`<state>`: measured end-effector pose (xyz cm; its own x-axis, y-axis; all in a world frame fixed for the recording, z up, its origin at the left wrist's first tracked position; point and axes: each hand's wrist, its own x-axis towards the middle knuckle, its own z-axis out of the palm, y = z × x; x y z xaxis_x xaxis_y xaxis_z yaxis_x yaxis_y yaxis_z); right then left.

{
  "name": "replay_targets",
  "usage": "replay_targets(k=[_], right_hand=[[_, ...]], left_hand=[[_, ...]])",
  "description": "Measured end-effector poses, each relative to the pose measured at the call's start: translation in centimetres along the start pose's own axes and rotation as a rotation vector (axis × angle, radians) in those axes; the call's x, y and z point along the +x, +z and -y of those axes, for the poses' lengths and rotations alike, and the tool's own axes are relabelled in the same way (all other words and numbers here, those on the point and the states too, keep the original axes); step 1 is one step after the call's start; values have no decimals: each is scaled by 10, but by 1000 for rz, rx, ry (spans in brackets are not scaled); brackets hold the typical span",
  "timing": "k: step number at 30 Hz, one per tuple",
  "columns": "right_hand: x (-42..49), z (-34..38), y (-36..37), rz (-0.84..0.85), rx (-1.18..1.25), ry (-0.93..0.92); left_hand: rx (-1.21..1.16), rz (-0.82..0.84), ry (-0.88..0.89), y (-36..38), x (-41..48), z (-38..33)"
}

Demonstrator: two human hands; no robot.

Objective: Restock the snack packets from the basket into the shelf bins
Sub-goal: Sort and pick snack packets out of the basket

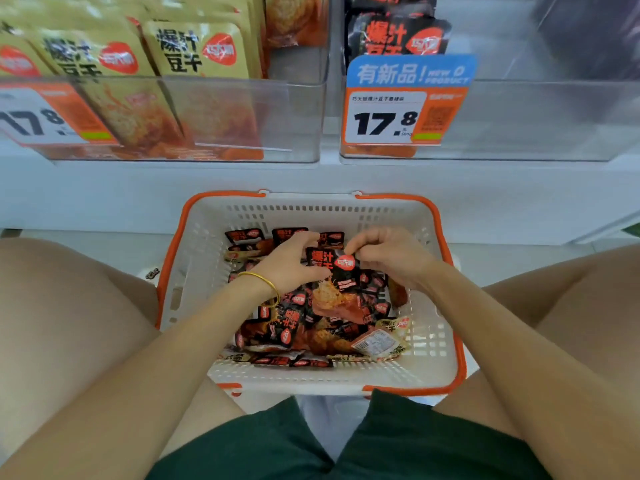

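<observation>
Two hands meet on one black packet [330, 263] above the middle of the basket [194, 271]. Your left hand [291, 261] has its grip curled round the packet's left edge, thumb on the printed face. Your right hand [391, 254] has its grip pinched on the top right corner, between thumb and forefinger. The packet faces up at you. Its long axis runs from you toward the shelf, header end pointing at the shelf, slightly askew. It is glossy black film with bold orange characters and a round red logo.

Beneath it lies a heap of packets [298, 327], mostly the same black, crinkled and overlapping at all angles. One yellow packet [381, 342] lies label side up at the heap's right edge. The basket is white slotted plastic with an orange rim.

Above, the clear plastic left bin [298, 126] holds upright yellow packets [197, 50]. The clear right bin [536, 126] holds black packets [398, 32] behind an orange price tag [384, 119] reading 17.8. A thin gold bangle [268, 284] circles your left wrist.
</observation>
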<state>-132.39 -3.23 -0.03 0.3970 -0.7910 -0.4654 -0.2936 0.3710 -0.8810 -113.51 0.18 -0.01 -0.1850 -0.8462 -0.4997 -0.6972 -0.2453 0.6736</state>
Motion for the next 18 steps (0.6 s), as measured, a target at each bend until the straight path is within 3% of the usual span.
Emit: replay_targets(k=[5, 12, 15, 18], right_hand=[[-29, 36, -25, 21, 243, -146], [-85, 101, -49, 187, -172, -384], [-104, 140, -61, 94, -122, -504], [-108, 177, -83, -59, 101, -614]], left_hand=[[-92, -119, 145, -18, -18, -39], [-233, -265, 436, -62, -56, -120], [-296, -349, 584, -82, -71, -159], [-312, -620, 672, -105, -74, -182]])
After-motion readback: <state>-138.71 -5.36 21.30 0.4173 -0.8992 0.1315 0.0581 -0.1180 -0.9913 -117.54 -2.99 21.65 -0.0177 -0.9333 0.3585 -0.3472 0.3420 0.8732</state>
